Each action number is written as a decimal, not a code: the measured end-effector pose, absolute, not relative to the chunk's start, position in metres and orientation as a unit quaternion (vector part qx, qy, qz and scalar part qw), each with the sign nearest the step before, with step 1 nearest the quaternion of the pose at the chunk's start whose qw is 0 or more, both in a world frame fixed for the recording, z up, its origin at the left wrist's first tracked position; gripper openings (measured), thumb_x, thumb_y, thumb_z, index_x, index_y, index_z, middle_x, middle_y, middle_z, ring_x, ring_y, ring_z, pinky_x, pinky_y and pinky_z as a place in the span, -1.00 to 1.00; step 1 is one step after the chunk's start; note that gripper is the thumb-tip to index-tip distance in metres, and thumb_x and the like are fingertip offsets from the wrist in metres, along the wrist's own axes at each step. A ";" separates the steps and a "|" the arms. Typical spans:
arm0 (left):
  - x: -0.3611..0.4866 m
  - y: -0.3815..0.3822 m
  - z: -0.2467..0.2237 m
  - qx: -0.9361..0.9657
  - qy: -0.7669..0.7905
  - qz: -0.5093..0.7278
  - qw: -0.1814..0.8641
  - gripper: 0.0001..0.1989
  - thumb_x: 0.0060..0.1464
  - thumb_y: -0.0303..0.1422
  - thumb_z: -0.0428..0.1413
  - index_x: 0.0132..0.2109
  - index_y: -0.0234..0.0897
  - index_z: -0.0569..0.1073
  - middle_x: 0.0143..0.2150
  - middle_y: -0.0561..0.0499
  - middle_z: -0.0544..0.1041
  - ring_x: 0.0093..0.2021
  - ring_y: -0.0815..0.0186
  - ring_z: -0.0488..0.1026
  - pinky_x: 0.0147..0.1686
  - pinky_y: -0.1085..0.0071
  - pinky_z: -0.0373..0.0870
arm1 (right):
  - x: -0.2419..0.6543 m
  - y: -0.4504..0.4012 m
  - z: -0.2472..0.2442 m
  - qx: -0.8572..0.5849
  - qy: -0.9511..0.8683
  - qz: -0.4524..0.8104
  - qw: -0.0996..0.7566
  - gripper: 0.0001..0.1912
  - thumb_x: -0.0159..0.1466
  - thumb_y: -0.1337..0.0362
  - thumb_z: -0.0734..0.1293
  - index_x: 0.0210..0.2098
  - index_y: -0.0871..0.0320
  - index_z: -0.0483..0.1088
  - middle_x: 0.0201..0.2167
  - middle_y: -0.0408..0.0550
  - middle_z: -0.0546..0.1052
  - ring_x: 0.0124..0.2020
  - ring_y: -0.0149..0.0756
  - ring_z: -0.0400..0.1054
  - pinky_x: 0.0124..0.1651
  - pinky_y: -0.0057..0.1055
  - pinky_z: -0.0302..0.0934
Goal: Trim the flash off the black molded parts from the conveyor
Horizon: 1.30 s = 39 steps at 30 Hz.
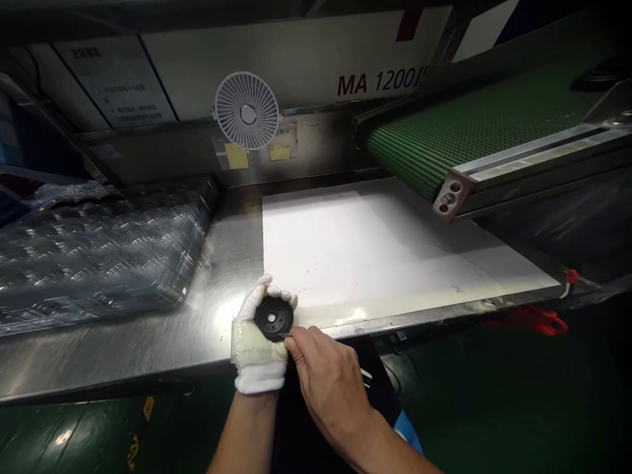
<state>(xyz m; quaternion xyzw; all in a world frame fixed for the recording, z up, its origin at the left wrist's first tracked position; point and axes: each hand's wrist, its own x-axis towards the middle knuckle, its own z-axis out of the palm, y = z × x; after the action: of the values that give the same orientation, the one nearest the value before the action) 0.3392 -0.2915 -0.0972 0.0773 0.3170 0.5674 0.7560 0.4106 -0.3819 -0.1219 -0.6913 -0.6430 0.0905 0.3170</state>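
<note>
L hand [259,345] in taped white glove [257,372], fingers clamped round black rubber wheel [273,317]. R hand [328,382], fingers pinched together on thin blade [285,336] at wheel's edge, just above steel bench [123,345].

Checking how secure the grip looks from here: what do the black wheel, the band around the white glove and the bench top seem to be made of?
The black wheel looks like moulded plastic or rubber: dark, fairly matte; the look cannot settle which. The band looks like clear adhesive tape, glossy and translucent over the white glove, which looks like knit cotton. The bench top looks like stainless steel, with a brushed, brightly reflective surface.
</note>
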 end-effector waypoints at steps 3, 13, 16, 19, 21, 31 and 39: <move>0.332 -0.294 -0.093 0.102 0.300 0.529 0.788 -0.73 0.02 -0.48 0.08 -0.09 -0.34 0.47 -0.30 -0.09 0.50 -0.22 0.20 0.47 -0.14 0.15 0.44 | 0.414 -0.382 -0.121 -0.688 -0.645 0.091 0.320 -0.71 0.45 0.21 0.04 -0.30 0.08 0.31 -0.45 -0.15 0.39 -0.45 -0.30 0.25 -0.41 -0.36 -0.14; 0.339 -0.290 -0.097 0.085 0.306 0.534 0.783 -0.87 0.00 -0.48 0.13 -0.24 -0.35 0.49 -0.49 0.04 0.43 -0.45 0.38 0.42 -0.31 0.36 0.47 | 0.416 -0.383 -0.120 -0.696 -0.636 0.081 0.324 -0.72 0.45 0.23 0.04 -0.30 0.08 0.30 -0.45 -0.16 0.37 -0.45 -0.29 0.24 -0.40 -0.35 -0.13; 0.339 -0.290 -0.096 0.085 0.302 0.549 0.775 -0.85 0.01 -0.50 0.12 -0.21 -0.31 0.50 -0.44 0.03 0.47 -0.38 0.35 0.46 -0.22 0.29 0.48 | 0.413 -0.383 -0.121 -0.689 -0.644 0.079 0.323 -0.72 0.45 0.22 0.05 -0.28 0.07 0.32 -0.45 -0.15 0.38 -0.45 -0.29 0.25 -0.40 -0.35 -0.13; 0.333 -0.291 -0.093 0.112 0.299 0.495 0.808 -0.71 0.02 -0.46 0.07 -0.07 -0.37 0.48 -0.28 -0.16 0.52 -0.18 0.11 0.48 -0.18 0.10 0.46 | 0.417 -0.382 -0.120 -0.685 -0.645 0.084 0.329 -0.71 0.45 0.22 0.04 -0.29 0.08 0.32 -0.46 -0.16 0.38 -0.46 -0.30 0.25 -0.41 -0.35 -0.13; 0.329 -0.291 -0.090 0.119 0.300 0.470 0.822 -0.66 0.00 -0.45 0.04 -0.05 -0.43 0.47 -0.29 -0.20 0.52 -0.22 0.08 0.48 -0.24 0.10 0.47 | 0.421 -0.381 -0.119 -0.689 -0.639 0.083 0.333 -0.71 0.45 0.21 0.04 -0.27 0.08 0.32 -0.45 -0.15 0.38 -0.45 -0.30 0.25 -0.41 -0.36 -0.12; 0.338 -0.289 -0.096 0.091 0.322 0.538 0.774 -0.83 -0.02 -0.48 0.12 -0.22 -0.37 0.48 -0.47 0.01 0.44 -0.43 0.36 0.41 -0.33 0.34 0.46 | 0.413 -0.381 -0.121 -0.689 -0.641 0.076 0.330 -0.67 0.45 0.20 0.01 -0.28 0.09 0.32 -0.46 -0.14 0.38 -0.46 -0.28 0.24 -0.41 -0.36 -0.12; 0.334 -0.289 -0.091 0.047 0.331 0.557 0.760 -0.88 0.02 -0.48 0.09 -0.25 -0.34 0.47 -0.46 0.02 0.45 -0.41 0.35 0.44 -0.30 0.31 0.49 | 0.414 -0.386 -0.113 -0.659 -0.629 0.169 0.377 -0.68 0.44 0.16 0.05 -0.32 0.08 0.33 -0.44 -0.17 0.40 -0.44 -0.33 0.27 -0.39 -0.41 -0.02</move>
<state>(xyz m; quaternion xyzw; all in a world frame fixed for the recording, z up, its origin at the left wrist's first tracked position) 0.3343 -0.2894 -0.0909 0.0474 0.3307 0.5571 0.7603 0.4143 -0.3858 -0.1131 -0.6585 -0.6290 0.1689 0.3771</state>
